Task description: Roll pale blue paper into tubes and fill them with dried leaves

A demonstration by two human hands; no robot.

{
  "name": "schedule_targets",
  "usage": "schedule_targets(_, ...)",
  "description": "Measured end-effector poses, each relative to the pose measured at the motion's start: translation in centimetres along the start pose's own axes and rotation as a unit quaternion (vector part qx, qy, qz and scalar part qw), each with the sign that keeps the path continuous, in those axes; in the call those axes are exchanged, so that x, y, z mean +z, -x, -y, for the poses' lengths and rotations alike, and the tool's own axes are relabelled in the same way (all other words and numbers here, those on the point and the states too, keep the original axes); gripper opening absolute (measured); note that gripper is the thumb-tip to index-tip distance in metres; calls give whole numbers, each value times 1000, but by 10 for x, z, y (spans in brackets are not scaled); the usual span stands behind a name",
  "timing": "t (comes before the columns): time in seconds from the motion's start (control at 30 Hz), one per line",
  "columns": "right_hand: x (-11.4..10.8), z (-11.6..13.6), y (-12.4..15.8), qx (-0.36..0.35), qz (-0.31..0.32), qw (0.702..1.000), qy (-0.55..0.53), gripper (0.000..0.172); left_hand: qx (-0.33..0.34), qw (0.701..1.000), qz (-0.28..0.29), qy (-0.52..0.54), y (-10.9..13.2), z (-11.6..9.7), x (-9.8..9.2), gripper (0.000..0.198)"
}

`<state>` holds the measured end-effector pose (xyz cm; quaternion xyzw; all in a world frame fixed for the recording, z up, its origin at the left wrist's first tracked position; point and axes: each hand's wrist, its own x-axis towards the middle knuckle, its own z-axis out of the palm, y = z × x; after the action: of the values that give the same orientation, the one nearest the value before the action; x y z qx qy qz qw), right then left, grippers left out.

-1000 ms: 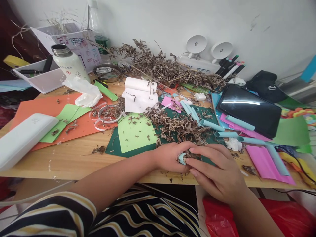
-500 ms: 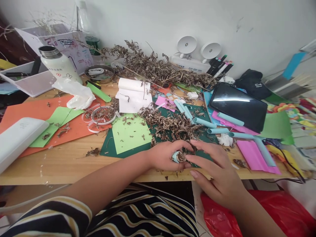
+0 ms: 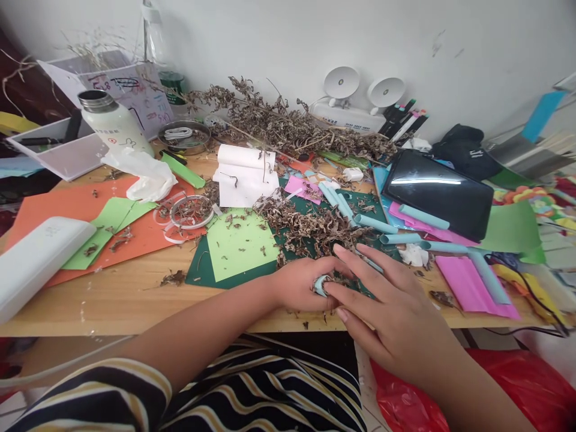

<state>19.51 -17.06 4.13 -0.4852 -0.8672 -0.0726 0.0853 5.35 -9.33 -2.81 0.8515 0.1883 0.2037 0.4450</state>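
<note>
My left hand (image 3: 302, 284) is wrapped round a light blue paper tube (image 3: 320, 285), its open end facing up, near the table's front edge. Bits of dried leaf show at the tube's mouth. Over it, my right hand (image 3: 382, 294) has its fingers spread, the index fingertip at the tube's opening. Just behind both hands a heap of dried leaves (image 3: 315, 225) covers part of a dark green mat (image 3: 202, 267). More blue paper tubes (image 3: 375, 224) lie to the right of the heap.
At the left are a white case (image 3: 45, 264), orange paper (image 3: 148, 240) and a bottle (image 3: 114, 123). Light green paper (image 3: 240, 246) lies on the mat. Dried stems (image 3: 270, 120) run along the wall. A black tablet (image 3: 438, 192) and pink paper (image 3: 468, 282) are at the right.
My right hand has moved left over the tube, and its index finger now covers much of the opening. My left hand still holds the tube in about the same place.
</note>
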Motion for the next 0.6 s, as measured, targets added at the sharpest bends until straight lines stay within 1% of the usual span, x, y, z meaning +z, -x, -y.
schedule_targets(0.13, -12, 2, -10, 10, 85, 996, 0, 27, -11, 1000, -24, -14, 1, 1, 2, 32)
schedule_targets(0.2, -16, 3, -12, 16, 104, 994, -7, 26, -8, 999, -23, -28, 0, 0, 2, 28)
schedule_targets(0.27, -16, 2, -12, 25, 103, 994, -25, 20, 4, 999, -5, -44, 0, -3, 2, 25)
schedule_targets(0.33, -12, 0, -8, 37, 60, 995, -73, 18, 5, 997, 19, -68, -1, -7, 2, 23)
schedule_targets(0.4, -3, -5, -2, 62, -26, 988, -140, 16, 1, 996, 32, -83, -1, -9, 3, 21)
schedule_targets(0.47, 8, -10, 5, 94, -109, 971, -191, 12, -4, 997, 22, -76, 0, -10, 4, 20)
schedule_targets(0.53, 18, -11, 10, 116, -145, 960, -210, 8, -6, 999, 1, -52, 0, -7, 5, 20)
schedule_targets(0.6, 27, -8, 12, 125, -158, 958, -206, 7, -15, 999, -15, -31, 0, -4, 5, 20)
